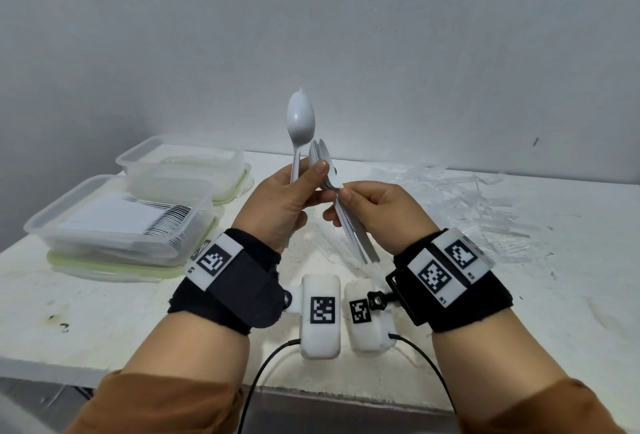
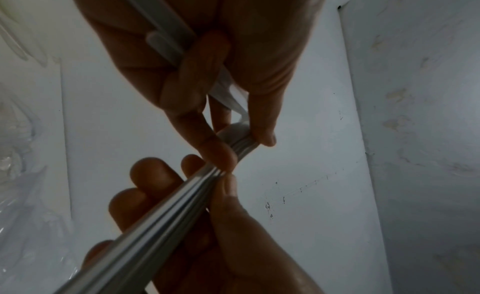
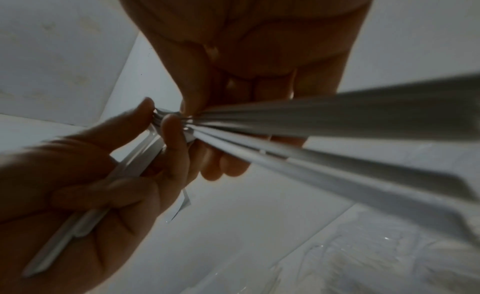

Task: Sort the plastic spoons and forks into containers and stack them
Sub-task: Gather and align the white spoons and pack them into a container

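Single white plastic spoon (image 1: 300, 128), held upright above the table: bowl at the top, handle running straight down into the left hand (image 1: 284, 205), whose curled fingers keep the handle against the palm, as the left wrist view confirms. Just to its right, a nested bundle of white plastic spoons (image 1: 341, 212) is pinched by the thumb and fingers of the right hand (image 1: 377, 215); its bowls rise beside the single spoon's neck and its handles fan down and toward the person. The left thumb and forefinger also bear on this bundle near the bowls, so both hands meet at that point.

The long axes of spoon and bundle lie nearly parallel, bowls pointing the same way, the single spoon standing higher and to the left. Judged from this, nesting it onto the bundle calls for a short move right and down by the left hand, the nearer of the two.

On the table's left stands a clear container (image 1: 114, 219) holding a row of stacked white cutlery, with a second clear container (image 1: 180, 163) behind it, both resting on green-rimmed lids. A loose heap of clear plastic wrappers (image 1: 485, 198) lies on the white table (image 1: 104, 322) at right.
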